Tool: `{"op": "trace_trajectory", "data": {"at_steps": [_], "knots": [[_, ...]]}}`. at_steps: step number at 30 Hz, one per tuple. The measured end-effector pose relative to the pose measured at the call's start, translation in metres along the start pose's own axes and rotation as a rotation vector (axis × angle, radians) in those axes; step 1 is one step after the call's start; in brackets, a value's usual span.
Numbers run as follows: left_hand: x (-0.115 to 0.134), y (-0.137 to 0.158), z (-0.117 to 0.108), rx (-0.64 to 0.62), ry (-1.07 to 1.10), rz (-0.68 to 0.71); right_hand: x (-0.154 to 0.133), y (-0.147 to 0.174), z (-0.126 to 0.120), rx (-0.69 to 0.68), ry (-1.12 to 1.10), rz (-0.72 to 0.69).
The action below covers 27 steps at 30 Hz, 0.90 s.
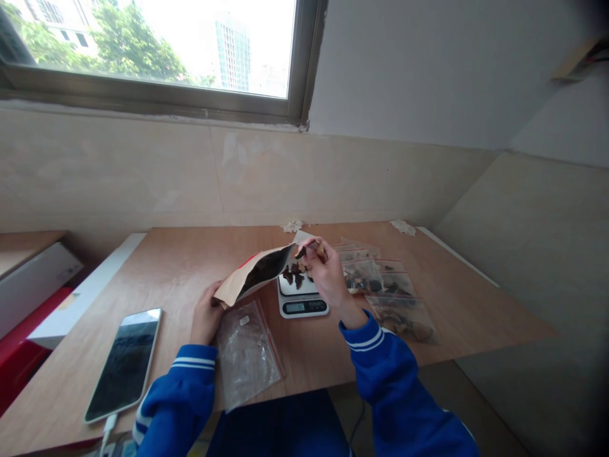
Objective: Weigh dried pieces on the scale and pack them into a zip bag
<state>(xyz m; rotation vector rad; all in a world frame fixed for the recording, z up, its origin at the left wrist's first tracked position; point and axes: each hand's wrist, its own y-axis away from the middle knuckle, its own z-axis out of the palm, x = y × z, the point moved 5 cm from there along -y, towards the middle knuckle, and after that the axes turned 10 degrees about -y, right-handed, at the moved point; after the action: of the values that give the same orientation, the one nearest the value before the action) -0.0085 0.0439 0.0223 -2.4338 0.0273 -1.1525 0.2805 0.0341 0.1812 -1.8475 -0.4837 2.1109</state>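
My left hand [206, 315] grips the near end of a brown paper bag [238, 282], tilted so that its dark open mouth faces right. Raised above the scale, my right hand [325, 270] pinches a few brown dried slices [320, 251] beside the mouth of the bag. Below it stands a white digital kitchen scale [285, 309] with a lit display whose number is too small to read. Dark brown dried pieces [295, 274] lie on its plate, partly hidden by my right hand. An unfilled clear zip bag [247, 355] lies flat near my left wrist.
Several clear zip bags [404, 317] with dried pieces lie overlapping right of the scale. A smartphone [124, 365] with a white charging cable [109, 428] plugged in rests at the left. Crumpled white scraps [292, 226] lie along the table's back edge by the wall.
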Motion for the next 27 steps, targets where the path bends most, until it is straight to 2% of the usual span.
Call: {"op": "trace_trajectory", "data": {"at_steps": [3,6,8,11,15,22,24,27], "knots": [[-0.001,0.0,0.0,-0.004,-0.006,0.0,0.029,0.002,-0.038,0.085,0.042,0.074],[-0.001,-0.001,0.001,-0.003,-0.002,0.005,0.067,0.01,-0.066,0.04,0.229,0.189],[-0.001,-0.001,0.001,0.001,-0.001,0.005,0.086,0.016,-0.076,0.02,0.333,0.203],[-0.002,0.0,0.001,0.003,-0.007,0.003,0.103,0.02,-0.078,-0.014,0.436,0.19],[-0.002,0.0,0.001,0.007,-0.021,0.002,0.106,0.019,-0.076,-0.04,0.53,0.18],[-0.001,0.001,0.001,-0.011,-0.023,0.005,0.098,0.013,-0.09,-0.042,0.549,0.178],[0.0,0.001,0.0,-0.015,-0.016,-0.001,0.094,0.015,-0.086,-0.111,0.542,0.201],[0.001,0.001,0.0,-0.021,-0.004,-0.014,0.09,0.021,-0.068,-0.284,0.539,0.236]]}}
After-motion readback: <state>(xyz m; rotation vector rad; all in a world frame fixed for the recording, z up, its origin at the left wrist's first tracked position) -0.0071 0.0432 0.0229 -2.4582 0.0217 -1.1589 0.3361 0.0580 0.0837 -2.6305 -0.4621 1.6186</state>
